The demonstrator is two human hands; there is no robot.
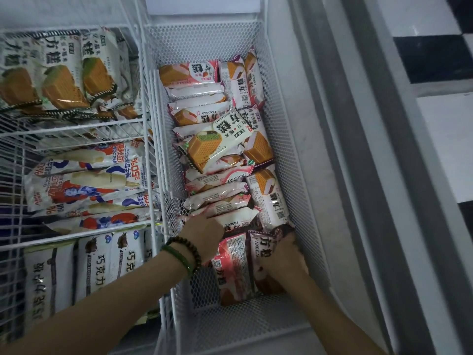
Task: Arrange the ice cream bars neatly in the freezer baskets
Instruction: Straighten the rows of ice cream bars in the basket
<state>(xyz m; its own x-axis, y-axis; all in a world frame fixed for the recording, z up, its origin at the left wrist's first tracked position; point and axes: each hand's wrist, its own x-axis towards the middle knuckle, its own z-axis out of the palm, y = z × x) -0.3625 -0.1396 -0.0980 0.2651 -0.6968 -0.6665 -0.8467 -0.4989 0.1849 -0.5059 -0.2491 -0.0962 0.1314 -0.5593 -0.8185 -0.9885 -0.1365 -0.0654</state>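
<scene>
— What sits at the left of the frame?

— Wire baskets [76, 123], sorted by kind, probably so each is easy to find. White bars [61, 80] are at upper left, three faces showing. Milk bars [84, 185] are below, four or five, overlapping. Chocolate bars [107, 262] are at lower left, three.

— And the centre?

— The mesh basket [204, 39], where the work is. Pink bars [217, 196] stand on edge in a row along its left side, with more leaning along the right wall. They overlap too much for a firm count. One green bar [204, 147] lies askew on top, looking like a stray from the white kind.

— The hands?

— The left hand [202, 234], two bracelets [184, 254] on its wrist, lays stretched fingers against the near end of the row, I think to keep it from toppling. Two flat packs [230, 267] lie at lower centre, right of that hand. The right hand [284, 257] rests on the darker one by the right wall. Its fingertips are hidden, so I cannot tell whether it grips or just presses.

— How far along?

— The near end is loose and the green bar is misplaced, so plenty remains.
</scene>
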